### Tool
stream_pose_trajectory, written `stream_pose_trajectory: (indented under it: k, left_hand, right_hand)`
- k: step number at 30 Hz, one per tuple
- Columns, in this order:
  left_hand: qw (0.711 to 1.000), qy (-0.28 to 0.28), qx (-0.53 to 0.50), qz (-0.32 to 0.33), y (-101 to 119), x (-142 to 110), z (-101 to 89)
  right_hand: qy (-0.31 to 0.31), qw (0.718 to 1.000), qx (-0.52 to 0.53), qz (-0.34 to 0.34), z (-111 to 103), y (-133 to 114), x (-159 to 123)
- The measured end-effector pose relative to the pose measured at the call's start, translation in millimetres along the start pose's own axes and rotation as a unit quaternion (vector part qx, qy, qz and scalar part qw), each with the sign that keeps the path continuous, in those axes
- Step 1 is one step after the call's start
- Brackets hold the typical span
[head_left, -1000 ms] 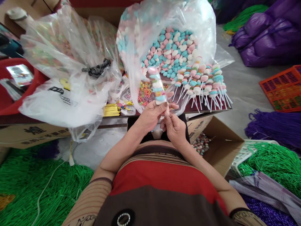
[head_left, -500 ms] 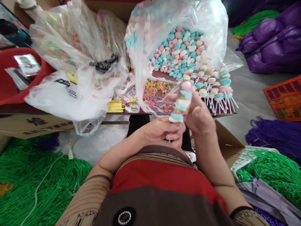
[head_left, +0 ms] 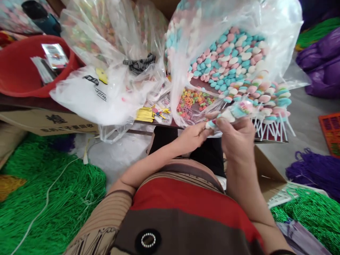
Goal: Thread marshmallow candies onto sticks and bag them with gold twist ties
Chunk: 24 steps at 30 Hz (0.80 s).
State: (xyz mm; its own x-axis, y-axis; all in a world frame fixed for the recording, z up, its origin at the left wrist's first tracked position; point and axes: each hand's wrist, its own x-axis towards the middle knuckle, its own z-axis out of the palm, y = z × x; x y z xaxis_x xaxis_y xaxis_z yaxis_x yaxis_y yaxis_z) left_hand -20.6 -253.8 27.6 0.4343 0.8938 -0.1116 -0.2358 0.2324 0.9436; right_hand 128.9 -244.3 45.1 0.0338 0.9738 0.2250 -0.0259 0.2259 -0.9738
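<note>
Between my hands is a candy skewer [head_left: 230, 114] of pink, white and blue sweets, in what looks like a clear wrapper and somewhat blurred. My left hand [head_left: 193, 137] pinches its lower left end. Around its middle and right side, my right hand [head_left: 237, 136] has its fingers closed. Just right of my right hand lies a pile of candy skewers [head_left: 268, 94] with white sticks pointing toward me. Behind stands a big clear bag of pink, white and blue sweets [head_left: 231, 53]. Small ring-shaped gummies [head_left: 190, 102] lie at the bag's near edge.
Yellow twist ties [head_left: 145, 114] lie at the table's front edge. Left of them are a white plastic bag [head_left: 98, 102] and a red basin [head_left: 16, 67]. Green cord bundles [head_left: 61, 198] cover the floor at left; an open carton [head_left: 268, 177] stands below right.
The candy skewer has gone from nearly upright to tilted rightward, almost level. My hands have lifted it slightly toward the table. The whole view has shifted, with the table things now further right.
</note>
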Motion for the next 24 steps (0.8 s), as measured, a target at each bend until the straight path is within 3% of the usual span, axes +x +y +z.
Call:
stream_pose_trajectory:
  k: [2, 3, 5, 7, 9, 11, 13, 16, 19, 21, 24]
  left_hand:
    - [0.979, -0.154, -0.119, -0.065, 6, -11, 1.5]
    - [0.96, -0.202, -0.167, -0.095, 8, -15, 1.9]
    - [0.949, -0.214, -0.198, -0.118, 11, -19, 0.5]
    - [0.981, -0.135, -0.116, -0.083, 10, -16, -4.8]
    - [0.998, -0.005, 0.051, -0.022, 7, -10, -14.6]
    - [0.969, 0.124, 0.212, 0.026, 3, -8, -28.7]
    - [0.937, 0.205, 0.279, 0.052, 1, -11, -46.5]
    - [0.94, 0.28, 0.178, 0.08, 6, -20, -75.7]
    - [0.941, 0.328, -0.013, 0.078, 15, -23, -99.3]
    - [0.936, 0.339, -0.074, 0.058, 18, -19, -108.9]
    - [0.935, 0.344, -0.08, 0.036, 13, -8, -116.7]
  right_hand:
    - [-0.098, 0.992, 0.068, 0.031, -10, -13, 1]
    - [-0.138, 0.985, 0.099, 0.042, -13, -17, 2]
    - [-0.145, 0.979, 0.137, 0.047, -11, -18, 5]
    - [-0.076, 0.987, 0.141, 0.035, 2, -10, 7]
    - [0.015, 0.992, 0.127, 0.014, 22, 2, 10]
    - [0.054, 0.991, 0.123, 0.004, 43, 13, 12]
    - [0.009, 0.993, 0.119, 0.012, 60, 22, 16]
    - [-0.117, 0.99, 0.069, 0.038, 78, 34, 28]
    - [-0.192, 0.974, -0.12, 0.021, 93, 52, 42]
    - [-0.221, 0.927, -0.303, -0.007, 104, 63, 49]
    - [-0.235, 0.828, -0.509, -0.02, 115, 70, 52]
